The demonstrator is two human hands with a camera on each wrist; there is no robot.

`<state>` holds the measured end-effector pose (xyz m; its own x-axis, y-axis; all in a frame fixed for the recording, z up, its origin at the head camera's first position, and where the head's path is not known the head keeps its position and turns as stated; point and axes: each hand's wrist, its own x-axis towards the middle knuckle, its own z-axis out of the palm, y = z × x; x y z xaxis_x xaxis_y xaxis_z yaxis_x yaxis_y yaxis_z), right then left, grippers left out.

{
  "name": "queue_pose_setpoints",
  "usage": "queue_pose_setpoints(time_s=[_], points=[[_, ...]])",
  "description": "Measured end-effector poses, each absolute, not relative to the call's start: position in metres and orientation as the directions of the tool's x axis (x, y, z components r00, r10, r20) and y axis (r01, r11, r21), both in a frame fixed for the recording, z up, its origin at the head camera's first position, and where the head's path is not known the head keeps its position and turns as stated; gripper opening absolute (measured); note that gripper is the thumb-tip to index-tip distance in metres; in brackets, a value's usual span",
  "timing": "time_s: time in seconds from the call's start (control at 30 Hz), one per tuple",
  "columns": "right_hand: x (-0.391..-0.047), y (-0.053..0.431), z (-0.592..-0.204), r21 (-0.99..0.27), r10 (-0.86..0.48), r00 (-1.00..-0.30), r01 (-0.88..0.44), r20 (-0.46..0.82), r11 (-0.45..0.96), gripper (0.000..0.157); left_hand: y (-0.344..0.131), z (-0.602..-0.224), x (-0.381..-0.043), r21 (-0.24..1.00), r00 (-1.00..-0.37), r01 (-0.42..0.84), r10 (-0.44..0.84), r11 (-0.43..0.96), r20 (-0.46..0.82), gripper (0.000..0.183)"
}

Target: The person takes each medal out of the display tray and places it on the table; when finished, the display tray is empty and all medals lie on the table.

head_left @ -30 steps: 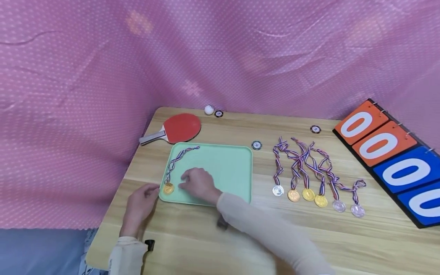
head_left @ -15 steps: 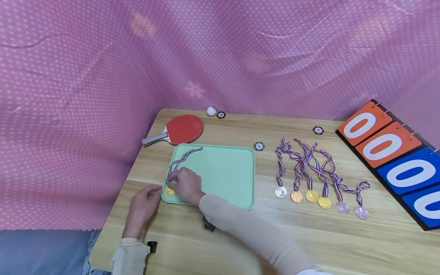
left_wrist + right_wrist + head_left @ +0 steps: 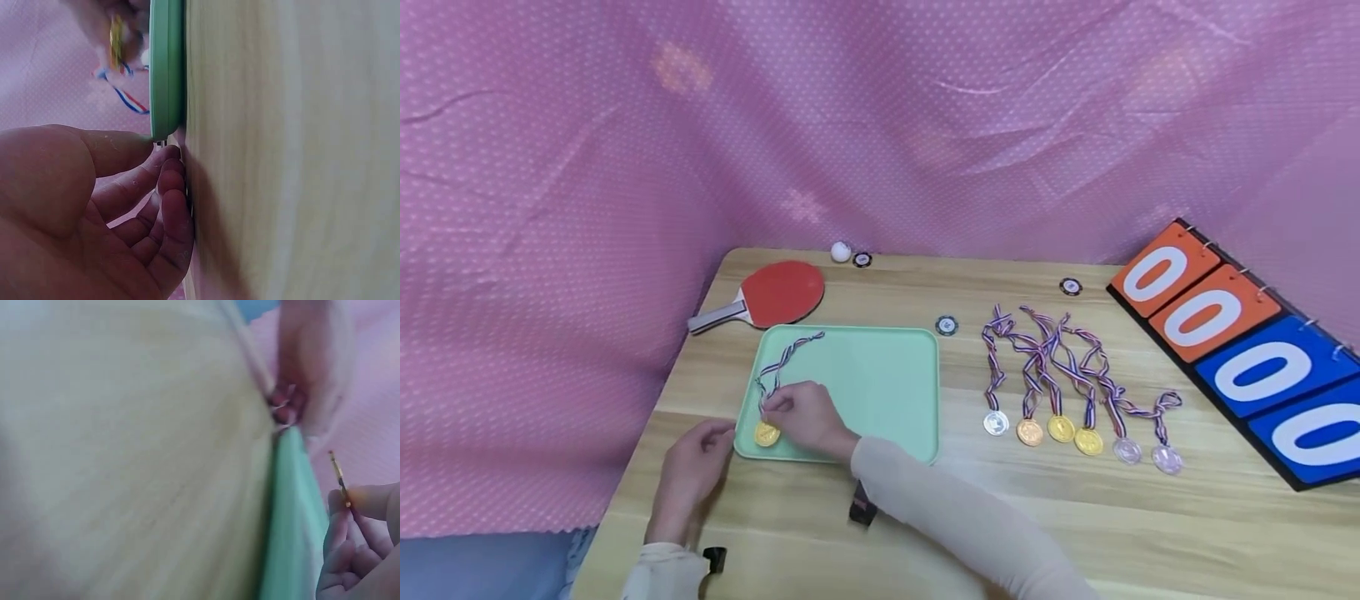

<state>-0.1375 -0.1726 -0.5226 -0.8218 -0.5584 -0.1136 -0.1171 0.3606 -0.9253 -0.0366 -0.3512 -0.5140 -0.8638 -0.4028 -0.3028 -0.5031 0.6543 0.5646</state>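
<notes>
A gold medal on a striped ribbon is at the near left corner of the light green tray. My right hand pinches this medal at its upper edge, between thumb and fingertips. In the right wrist view, the gold medal stands edge-on in the pinch, raised off the tray. My left hand is at the tray's left near corner. In the left wrist view, the left thumb meets the tray's edge, with the other fingers curled in beside it, close to the tabletop.
Right of the tray, several medals lie in a row with tangled ribbons. A red table tennis bat, a white ball and poker chips lie behind. A flip scoreboard stands far right. Pink cloth hangs behind the table.
My right hand has moved left across the tray to the gold medal and taken hold of it, tilting it up. My left hand has stayed at the tray corner. The head view has shifted slightly.
</notes>
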Motion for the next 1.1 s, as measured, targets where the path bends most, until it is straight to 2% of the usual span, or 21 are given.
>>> queue_pose_setpoints(time_s=[0.17,0.4,0.63,0.8,0.97,1.1], points=[[-0.143,-0.135,-0.502,-0.946,-0.537,-0.826,-0.015,-0.171,0.325,0.005,-0.351,-0.514,-0.036,0.565,-0.872,-0.490,-0.392,0.664,-0.294,0.037],[-0.171,-0.059,-0.453,-0.930,-0.516,-0.818,0.059,-0.253,0.363,0.008,-0.352,-0.512,-0.037,0.559,-0.878,-0.478,-0.381,0.678,-0.289,0.040],[-0.216,0.018,-0.403,-0.889,-0.445,-0.864,0.008,-0.238,0.459,0.021,-0.351,-0.515,-0.037,0.528,-0.862,-0.506,-0.386,0.682,-0.327,0.043],[-0.246,0.056,-0.373,-0.874,-0.349,-0.929,-0.065,-0.124,0.482,0.019,-0.351,-0.519,-0.034,0.523,-0.858,-0.513,-0.396,0.681,-0.326,0.042],[-0.257,0.077,-0.374,-0.824,-0.294,-0.956,-0.155,-0.014,0.544,0.014,-0.351,-0.519,-0.035,0.525,-0.854,-0.520,-0.406,0.674,-0.325,0.041],[-0.250,0.087,-0.404,-0.783,-0.314,-0.946,-0.136,-0.079,0.607,0.012,-0.351,-0.517,-0.037,0.532,-0.853,-0.522,-0.404,0.667,-0.331,0.043]])
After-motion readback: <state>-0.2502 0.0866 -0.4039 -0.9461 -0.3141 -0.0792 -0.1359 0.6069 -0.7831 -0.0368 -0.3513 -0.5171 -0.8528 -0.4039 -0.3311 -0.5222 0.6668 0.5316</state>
